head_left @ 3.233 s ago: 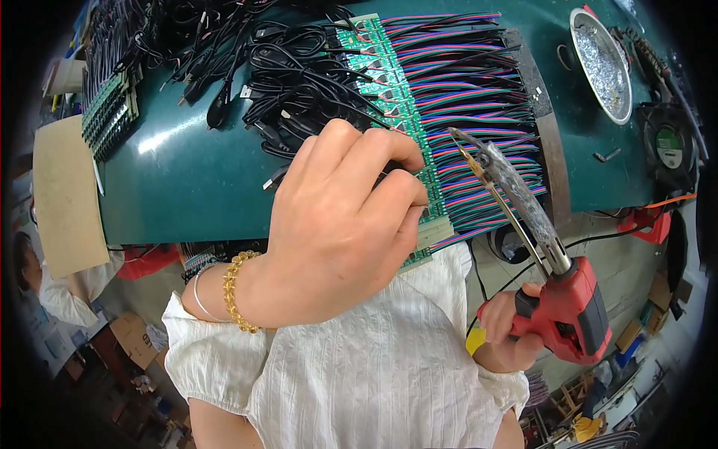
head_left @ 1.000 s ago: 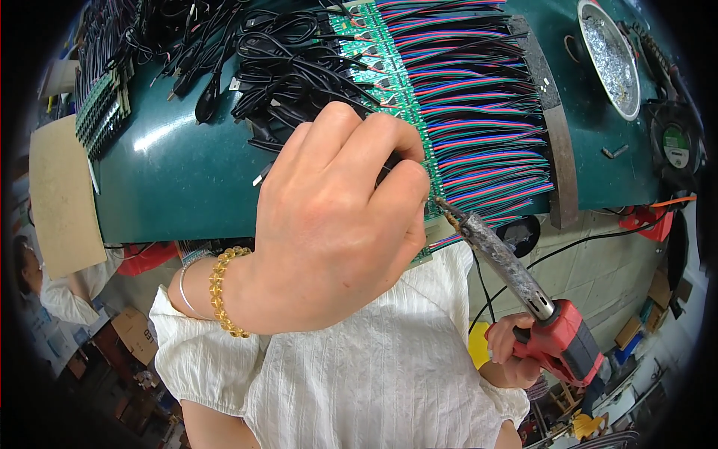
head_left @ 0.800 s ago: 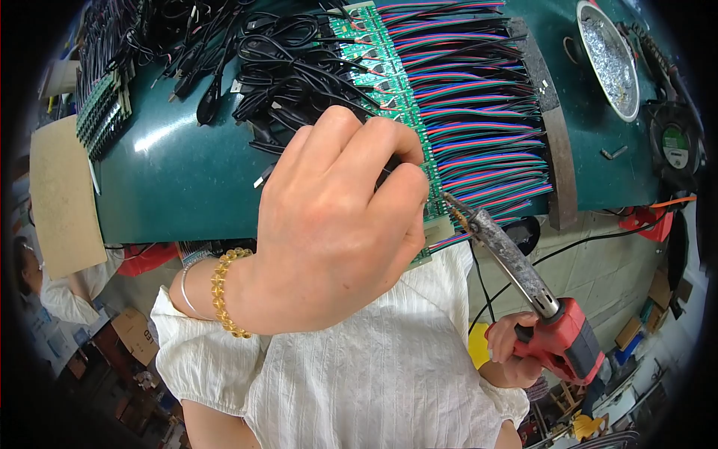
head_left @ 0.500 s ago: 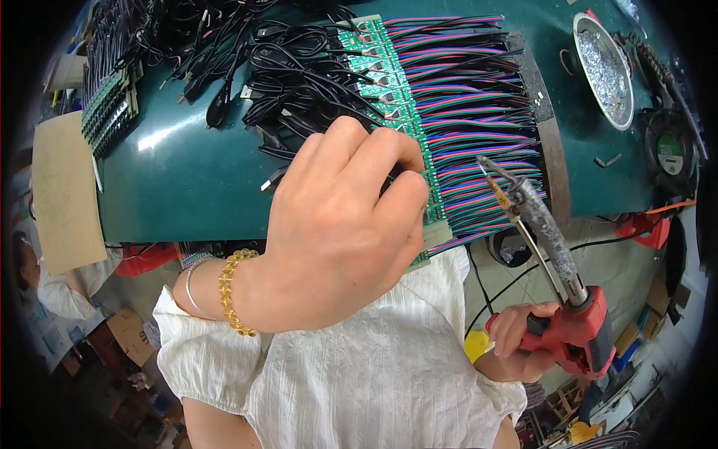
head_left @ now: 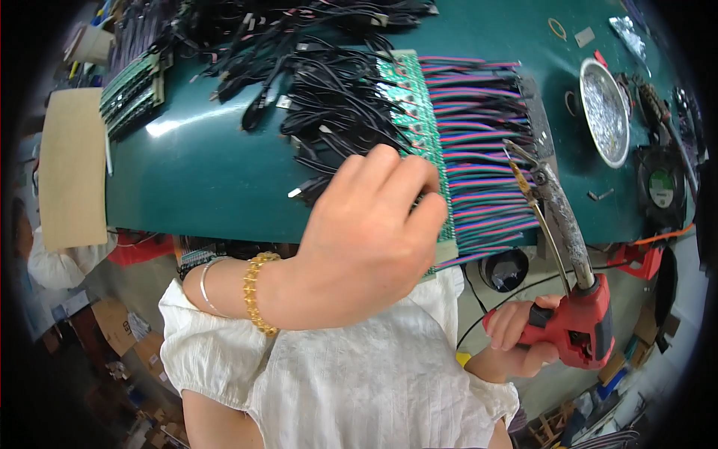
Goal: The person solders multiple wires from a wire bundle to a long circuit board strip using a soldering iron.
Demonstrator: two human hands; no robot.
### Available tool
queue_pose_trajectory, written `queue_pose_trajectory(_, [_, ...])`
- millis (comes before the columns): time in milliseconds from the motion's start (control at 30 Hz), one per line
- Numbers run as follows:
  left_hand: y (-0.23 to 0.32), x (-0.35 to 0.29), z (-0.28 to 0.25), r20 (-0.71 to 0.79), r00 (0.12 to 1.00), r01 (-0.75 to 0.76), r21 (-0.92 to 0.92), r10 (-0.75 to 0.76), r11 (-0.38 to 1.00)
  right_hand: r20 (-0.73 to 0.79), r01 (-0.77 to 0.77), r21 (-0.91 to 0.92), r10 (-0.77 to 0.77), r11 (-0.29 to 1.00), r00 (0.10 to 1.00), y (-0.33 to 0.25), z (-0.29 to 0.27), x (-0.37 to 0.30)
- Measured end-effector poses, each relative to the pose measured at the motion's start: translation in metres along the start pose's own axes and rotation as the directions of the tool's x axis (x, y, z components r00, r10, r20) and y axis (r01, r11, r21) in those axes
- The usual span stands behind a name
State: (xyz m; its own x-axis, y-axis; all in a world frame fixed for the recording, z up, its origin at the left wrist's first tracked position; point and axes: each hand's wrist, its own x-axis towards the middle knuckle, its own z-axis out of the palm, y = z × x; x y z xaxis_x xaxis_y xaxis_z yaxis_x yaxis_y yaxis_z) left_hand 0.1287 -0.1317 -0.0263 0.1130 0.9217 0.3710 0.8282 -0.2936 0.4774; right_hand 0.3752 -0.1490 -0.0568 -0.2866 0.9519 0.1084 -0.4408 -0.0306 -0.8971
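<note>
A green circuit board panel (head_left: 413, 84) lies on the bench, with black USB cables (head_left: 336, 105) spread from its left side. Rows of red, green, blue and black wires (head_left: 482, 137) leave its right side. Over the panel's near part, my left hand (head_left: 374, 228) is closed, thumb and fingers curled together. Its fingertips and whatever they pinch are hidden behind the knuckles. My right hand (head_left: 516, 338) grips the handle of a red soldering gun (head_left: 587, 325) with a thin feed tube alongside. Pointing up and left, its tip appears above the coloured wires, apart from my left hand.
A metal bowl (head_left: 604, 112) with silvery scraps stands at the right, near a black fan (head_left: 661, 183). A grey strip (head_left: 540, 123) lies by the wire ends. At far left are stacked boards (head_left: 134, 97) and a tan cardboard sheet (head_left: 73, 172). The bench's near edge runs before me.
The view has shifted, so the bench and panel appear lower and farther right. My left hand keeps about the same place over the panel. The soldering gun remains in my right hand.
</note>
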Motion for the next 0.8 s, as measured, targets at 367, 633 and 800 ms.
queue_pose_trajectory(367, [-0.06, -0.01, -0.058, -0.321, 0.94, 0.21, 0.275, -0.117, 0.938, -0.017, 0.057, -0.027, -0.058, 0.998, 0.998, 0.007, -0.015, 0.004])
queue_pose_trajectory(633, [-0.164, 0.012, -0.067, -0.315, 0.944, 0.199, 0.322, -0.093, 0.926, -0.003, 0.045, -0.043, -0.045, 0.998, 0.999, 0.01, -0.011, 0.012])
queue_pose_trajectory(800, [-0.164, 0.035, -0.059, -0.263, 0.945, 0.258, 0.231, -0.196, 0.938, 0.02, 0.079, -0.038, -0.078, 0.996, 0.997, 0.01, -0.013, 0.008])
